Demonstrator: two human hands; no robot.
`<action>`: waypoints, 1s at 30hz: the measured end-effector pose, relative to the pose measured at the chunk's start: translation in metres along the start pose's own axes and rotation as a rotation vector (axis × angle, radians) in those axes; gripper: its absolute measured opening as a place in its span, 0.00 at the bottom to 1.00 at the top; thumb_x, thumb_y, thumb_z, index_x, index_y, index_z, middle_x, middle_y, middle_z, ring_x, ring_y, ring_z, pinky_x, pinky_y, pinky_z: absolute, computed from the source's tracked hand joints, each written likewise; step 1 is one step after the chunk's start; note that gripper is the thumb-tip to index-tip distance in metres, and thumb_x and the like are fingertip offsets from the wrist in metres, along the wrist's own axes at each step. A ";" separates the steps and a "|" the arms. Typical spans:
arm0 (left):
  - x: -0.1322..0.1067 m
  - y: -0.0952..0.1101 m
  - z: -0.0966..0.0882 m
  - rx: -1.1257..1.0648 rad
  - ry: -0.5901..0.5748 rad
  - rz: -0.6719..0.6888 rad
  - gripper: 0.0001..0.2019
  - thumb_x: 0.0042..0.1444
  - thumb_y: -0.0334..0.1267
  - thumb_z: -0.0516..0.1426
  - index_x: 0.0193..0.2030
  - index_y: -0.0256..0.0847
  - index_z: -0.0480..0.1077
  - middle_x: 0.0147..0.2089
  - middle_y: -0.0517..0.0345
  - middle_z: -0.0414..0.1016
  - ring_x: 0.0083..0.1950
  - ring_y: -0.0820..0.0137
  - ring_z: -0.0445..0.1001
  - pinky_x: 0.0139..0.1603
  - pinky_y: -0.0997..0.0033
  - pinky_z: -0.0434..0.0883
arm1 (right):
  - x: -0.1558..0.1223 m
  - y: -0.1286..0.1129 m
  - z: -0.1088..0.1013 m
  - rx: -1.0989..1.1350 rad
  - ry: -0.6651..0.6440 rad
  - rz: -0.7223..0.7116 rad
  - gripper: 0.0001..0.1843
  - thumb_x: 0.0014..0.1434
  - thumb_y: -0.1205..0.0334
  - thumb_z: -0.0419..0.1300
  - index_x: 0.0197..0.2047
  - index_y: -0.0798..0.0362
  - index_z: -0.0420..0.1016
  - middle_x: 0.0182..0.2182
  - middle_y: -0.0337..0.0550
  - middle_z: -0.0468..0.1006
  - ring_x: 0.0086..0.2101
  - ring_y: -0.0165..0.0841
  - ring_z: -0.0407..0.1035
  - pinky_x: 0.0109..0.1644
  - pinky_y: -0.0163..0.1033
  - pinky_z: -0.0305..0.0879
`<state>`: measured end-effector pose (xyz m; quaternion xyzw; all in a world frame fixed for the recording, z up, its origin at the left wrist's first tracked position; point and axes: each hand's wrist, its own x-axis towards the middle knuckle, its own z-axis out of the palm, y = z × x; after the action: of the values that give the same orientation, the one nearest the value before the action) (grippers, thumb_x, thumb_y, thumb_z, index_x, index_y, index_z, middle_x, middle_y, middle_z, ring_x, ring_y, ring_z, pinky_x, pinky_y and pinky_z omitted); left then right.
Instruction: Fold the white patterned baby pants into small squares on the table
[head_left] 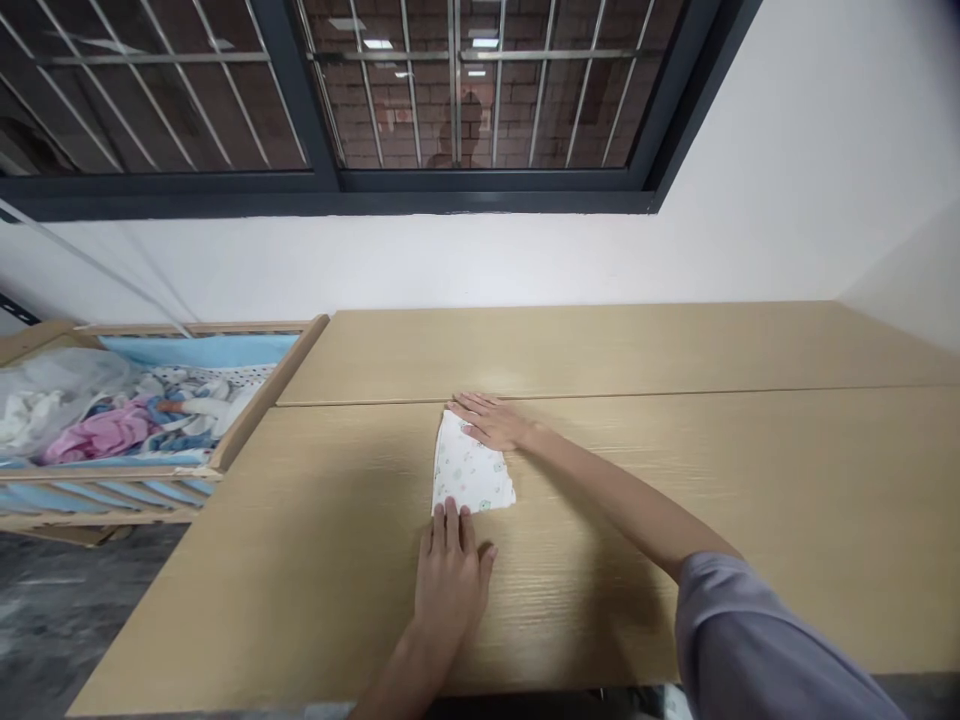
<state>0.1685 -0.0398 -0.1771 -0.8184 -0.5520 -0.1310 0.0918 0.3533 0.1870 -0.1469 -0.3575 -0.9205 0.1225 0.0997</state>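
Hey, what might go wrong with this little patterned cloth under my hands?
The patterned cloth might shift or crease if the left hand, at its near edge, and the right hand, at its far end, press unevenly. Its far end could catch on the tabletop seam just beyond.

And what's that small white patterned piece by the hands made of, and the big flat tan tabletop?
The white patterned piece looks like matte fabric, maybe cotton: it lies thin, with uneven edges. The tan tabletop looks like wood or wood-look board with a slight sheen: fine grain-like lines and soft bright patches show.
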 end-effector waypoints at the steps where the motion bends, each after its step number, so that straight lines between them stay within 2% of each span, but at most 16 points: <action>1: 0.000 0.000 0.000 -0.004 0.003 0.000 0.24 0.68 0.42 0.51 0.65 0.28 0.66 0.68 0.30 0.65 0.67 0.43 0.66 0.58 0.46 0.70 | -0.002 -0.003 -0.001 0.000 0.020 -0.006 0.31 0.74 0.50 0.42 0.76 0.50 0.46 0.75 0.48 0.45 0.73 0.42 0.39 0.75 0.54 0.36; 4: 0.003 -0.007 -0.004 -0.037 0.003 0.012 0.23 0.68 0.43 0.51 0.64 0.31 0.67 0.67 0.33 0.67 0.66 0.46 0.68 0.57 0.47 0.71 | -0.015 -0.024 -0.008 0.004 0.125 0.001 0.31 0.74 0.50 0.44 0.75 0.49 0.48 0.74 0.50 0.48 0.72 0.45 0.41 0.73 0.58 0.41; 6: 0.006 -0.019 -0.010 -0.098 -0.010 0.048 0.20 0.68 0.42 0.51 0.61 0.35 0.70 0.66 0.37 0.70 0.64 0.49 0.70 0.57 0.48 0.72 | -0.032 -0.044 -0.016 0.008 0.177 0.009 0.30 0.73 0.50 0.47 0.73 0.50 0.55 0.70 0.55 0.58 0.68 0.48 0.51 0.68 0.59 0.50; 8: 0.011 -0.037 -0.016 -0.186 -0.040 0.105 0.16 0.69 0.38 0.50 0.57 0.39 0.73 0.63 0.43 0.73 0.63 0.55 0.73 0.59 0.51 0.72 | -0.054 -0.063 -0.021 0.016 0.157 -0.017 0.25 0.72 0.49 0.50 0.65 0.52 0.66 0.58 0.56 0.72 0.58 0.46 0.64 0.62 0.56 0.58; 9: 0.014 -0.047 -0.019 -0.229 -0.054 0.138 0.15 0.69 0.36 0.50 0.55 0.41 0.74 0.61 0.46 0.75 0.61 0.57 0.74 0.59 0.53 0.72 | -0.067 -0.072 -0.021 0.013 0.127 -0.036 0.23 0.71 0.49 0.51 0.60 0.53 0.71 0.51 0.54 0.76 0.52 0.44 0.68 0.60 0.54 0.61; 11: 0.020 -0.067 -0.024 -0.284 -0.071 0.194 0.14 0.68 0.31 0.50 0.53 0.42 0.74 0.58 0.51 0.78 0.59 0.62 0.75 0.59 0.56 0.72 | -0.091 -0.084 -0.017 -0.017 0.077 -0.053 0.20 0.70 0.48 0.54 0.52 0.55 0.75 0.43 0.52 0.77 0.46 0.43 0.70 0.57 0.52 0.63; 13: 0.025 -0.081 -0.025 -0.290 -0.065 0.230 0.14 0.67 0.30 0.50 0.53 0.42 0.74 0.56 0.52 0.78 0.57 0.63 0.75 0.57 0.57 0.72 | -0.111 -0.090 -0.008 -0.056 0.088 -0.040 0.18 0.69 0.50 0.56 0.51 0.55 0.75 0.44 0.52 0.76 0.47 0.43 0.69 0.56 0.51 0.64; 15: 0.028 -0.088 -0.025 -0.266 -0.058 0.247 0.15 0.65 0.27 0.51 0.53 0.43 0.74 0.56 0.52 0.78 0.56 0.62 0.76 0.55 0.57 0.73 | -0.125 -0.092 0.005 -0.069 0.153 -0.018 0.16 0.69 0.56 0.55 0.54 0.55 0.73 0.48 0.54 0.75 0.50 0.44 0.68 0.56 0.51 0.63; 18: 0.032 -0.087 -0.023 -0.235 -0.077 0.261 0.19 0.59 0.22 0.52 0.52 0.42 0.74 0.56 0.50 0.78 0.54 0.60 0.75 0.54 0.57 0.72 | -0.134 -0.098 0.018 -0.073 0.252 0.027 0.13 0.70 0.63 0.52 0.54 0.54 0.72 0.47 0.52 0.75 0.49 0.43 0.67 0.55 0.49 0.62; 21: 0.031 -0.079 -0.026 -0.241 -0.078 0.258 0.17 0.59 0.21 0.52 0.48 0.41 0.73 0.50 0.51 0.79 0.50 0.60 0.75 0.51 0.58 0.71 | -0.133 -0.111 0.020 -0.064 0.276 0.100 0.10 0.67 0.66 0.52 0.47 0.54 0.73 0.41 0.51 0.75 0.45 0.43 0.65 0.52 0.50 0.60; 24: 0.026 -0.071 -0.038 -0.287 -0.036 0.232 0.11 0.64 0.25 0.50 0.45 0.41 0.71 0.44 0.54 0.79 0.46 0.62 0.74 0.50 0.59 0.70 | -0.133 -0.122 0.012 0.031 0.269 0.183 0.07 0.63 0.68 0.53 0.41 0.54 0.71 0.38 0.48 0.73 0.43 0.42 0.64 0.52 0.50 0.58; 26: 0.025 -0.067 -0.048 -0.335 -0.025 0.203 0.10 0.68 0.29 0.49 0.46 0.41 0.70 0.44 0.55 0.78 0.46 0.63 0.74 0.50 0.61 0.69 | -0.133 -0.125 0.005 0.124 0.277 0.238 0.07 0.63 0.69 0.51 0.39 0.53 0.69 0.39 0.47 0.73 0.44 0.41 0.64 0.51 0.49 0.57; 30: 0.045 -0.072 -0.055 -0.402 -0.001 0.150 0.11 0.71 0.35 0.47 0.45 0.42 0.71 0.42 0.54 0.76 0.45 0.64 0.73 0.48 0.61 0.69 | -0.124 -0.113 -0.009 0.288 0.294 0.354 0.09 0.67 0.68 0.47 0.41 0.51 0.69 0.40 0.44 0.75 0.45 0.39 0.67 0.51 0.47 0.56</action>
<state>0.1113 0.0105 -0.1103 -0.8590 -0.4525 -0.2307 -0.0640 0.3737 0.0228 -0.1168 -0.5088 -0.7925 0.2145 0.2591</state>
